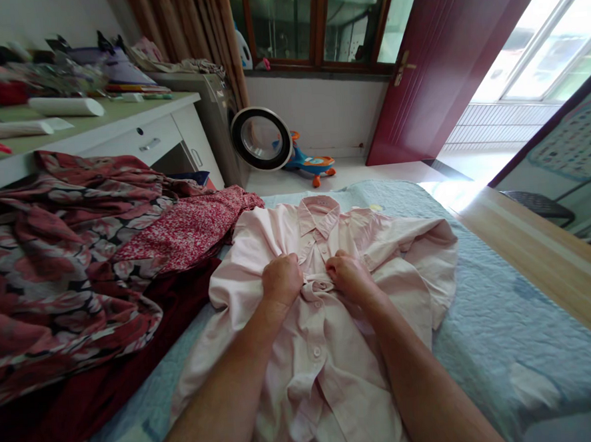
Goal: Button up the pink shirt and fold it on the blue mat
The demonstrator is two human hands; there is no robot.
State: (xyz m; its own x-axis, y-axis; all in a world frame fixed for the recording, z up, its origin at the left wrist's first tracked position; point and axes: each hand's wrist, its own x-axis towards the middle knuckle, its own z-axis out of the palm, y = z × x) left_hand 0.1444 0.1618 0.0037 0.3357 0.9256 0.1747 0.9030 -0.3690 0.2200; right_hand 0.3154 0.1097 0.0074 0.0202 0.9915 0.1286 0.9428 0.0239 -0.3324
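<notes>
Your bare forearms [221, 399] reach over the pale blue quilted bed cover [491, 316], where the pale pink cotton button-front shirt [330, 379] lies front up, collar away from you, beside a heap of red floral fabric [52, 262]. Your left hand [282, 280] and right hand [349, 276] are both closed, each pinching the shirt's front edge at chest height; keep those edges flat and level, I'd judge, so the small pink button [321, 286] between them meets its own hole

The left arm [226, 392] and the right arm [425, 380] are bare all the way along, thinner at the wrists, and the left grip [282, 278] and right grip [349, 276] are bare too, with round knuckles.
</notes>
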